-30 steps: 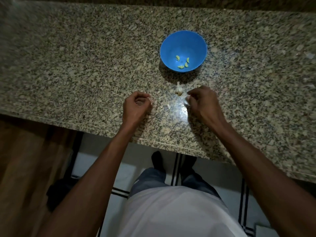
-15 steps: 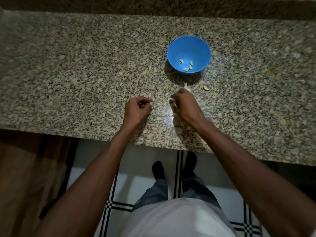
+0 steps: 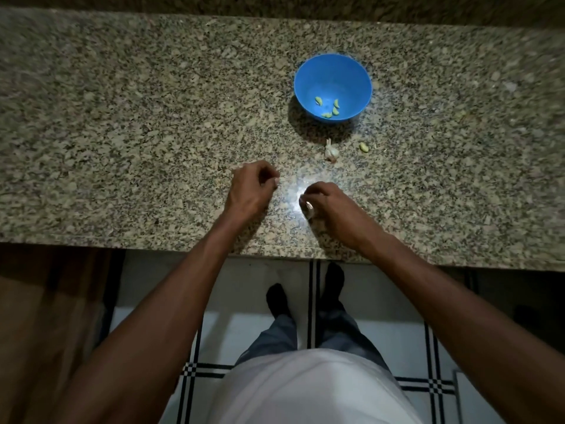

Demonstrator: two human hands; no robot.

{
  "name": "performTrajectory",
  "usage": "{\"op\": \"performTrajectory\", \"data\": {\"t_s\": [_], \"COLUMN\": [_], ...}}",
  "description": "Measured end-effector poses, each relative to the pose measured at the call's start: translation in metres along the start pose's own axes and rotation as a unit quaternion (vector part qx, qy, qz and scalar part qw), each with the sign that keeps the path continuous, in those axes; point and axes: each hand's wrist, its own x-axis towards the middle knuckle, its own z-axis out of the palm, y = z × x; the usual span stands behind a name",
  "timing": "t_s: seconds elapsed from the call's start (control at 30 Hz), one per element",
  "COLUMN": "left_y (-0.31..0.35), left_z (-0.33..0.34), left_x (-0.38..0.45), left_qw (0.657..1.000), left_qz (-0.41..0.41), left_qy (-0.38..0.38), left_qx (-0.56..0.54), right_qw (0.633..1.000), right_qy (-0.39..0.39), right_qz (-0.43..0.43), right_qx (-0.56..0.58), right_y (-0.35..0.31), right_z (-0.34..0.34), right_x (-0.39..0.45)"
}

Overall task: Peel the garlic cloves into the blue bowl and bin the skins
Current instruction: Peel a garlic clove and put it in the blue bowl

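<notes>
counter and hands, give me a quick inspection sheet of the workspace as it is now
surface: speckled granite counter, glare patch between the hands
job's things: blue bowl holds a few peeled cloves; garlic piece and loose clove lie on the counter beside it
clutter: nothing seen
grippers: left hand has curled fingers, contents unclear; right hand pinches a pale piece
cables: nothing seen
surroundings: tiled floor below; no bin in view

We see a speckled granite counter (image 3: 122, 117) running from nine to three o'clock. Below its near edge, at six o'clock, lies white tiled floor (image 3: 238, 301) with black checked lines; a brown wooden panel (image 3: 46, 332) stands at eight o'clock.
</notes>
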Motion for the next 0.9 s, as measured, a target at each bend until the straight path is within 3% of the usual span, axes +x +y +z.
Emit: {"op": "performTrajectory", "data": {"t_s": [0.13, 0.3, 0.47, 0.63, 0.9], "left_y": [-0.002, -0.009, -0.013, -0.019, -0.020], "left_z": [0.007, 0.006, 0.007, 0.009, 0.012], "left_x": [-0.007, -0.011, -0.019, -0.026, -0.030], "left_qw": [1.000, 0.999, 1.000, 0.999, 0.999], "left_qz": [0.029, 0.026, 0.021, 0.024, 0.016], "left_qy": [0.006, 0.020, 0.021, 0.040, 0.041], "left_qx": [0.003, -0.007, -0.003, -0.014, -0.016], "right_qw": [0.985, 0.991, 0.989, 0.968, 0.991], "right_qy": [0.109, 0.061, 0.108, 0.159, 0.032], "right_qz": [0.106, 0.105, 0.084, 0.146, 0.114], "right_qx": [0.078, 0.063, 0.065, 0.130, 0.057], "right_y": [0.011, -0.001, -0.026, -0.015, -0.014], "right_z": [-0.002, 0.023, 0.031, 0.012, 0.015], "right_x": [-0.009, -0.011, -0.002, 0.001, 0.021]}}
